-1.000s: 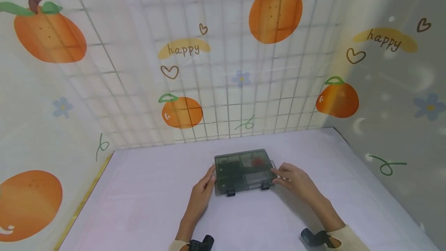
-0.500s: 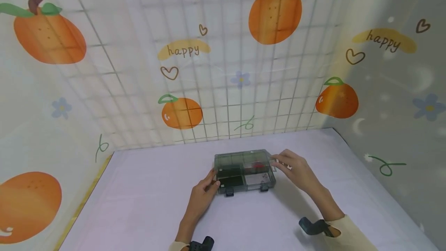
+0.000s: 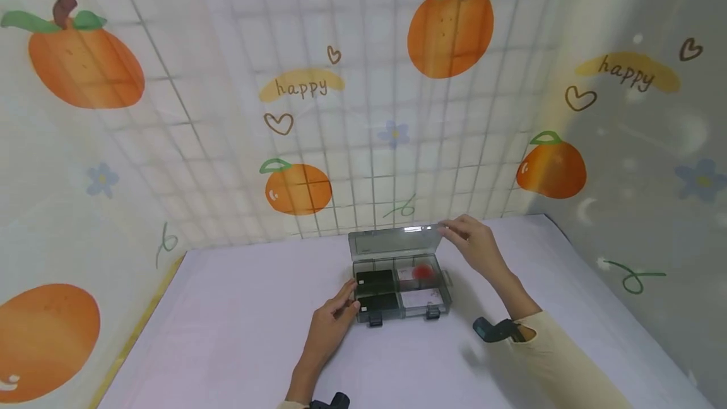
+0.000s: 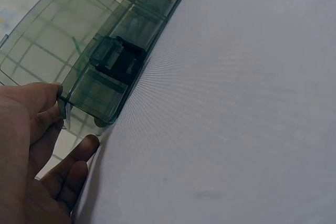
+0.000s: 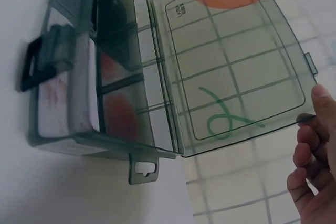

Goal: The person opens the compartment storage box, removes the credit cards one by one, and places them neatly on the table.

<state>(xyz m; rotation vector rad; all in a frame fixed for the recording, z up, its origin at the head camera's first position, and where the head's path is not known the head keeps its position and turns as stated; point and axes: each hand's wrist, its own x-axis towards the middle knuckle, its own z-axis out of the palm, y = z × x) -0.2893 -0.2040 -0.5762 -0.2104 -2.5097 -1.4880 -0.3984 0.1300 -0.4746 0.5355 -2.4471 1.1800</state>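
Observation:
A translucent dark green plastic compartment box (image 3: 402,313) stands on the table, its hinged lid (image 3: 380,243) raised and leaning back. Dark flat pieces (image 3: 377,303) fill the two left compartments. White pieces (image 3: 421,298) lie in the right ones, with a round red thing (image 3: 423,272) at the back right. My left hand (image 3: 329,324) holds the box's left side, thumb at the front corner; in the left wrist view some of its fingers curl below that corner. Thumb and fingertips of my right hand (image 5: 317,145) pinch the free corner of the lid.
Black latches (image 3: 375,319) hang at the box's front, and a small loop tab (image 5: 143,170) sticks out from its right side. A white cloth covers the table (image 3: 227,320). Curtains printed with oranges (image 3: 298,189) stand close behind and at both sides.
My right hand has moved up and away, swinging the lid from closed to raised, so the compartments show uncovered. My left hand has stayed at the box's left side.

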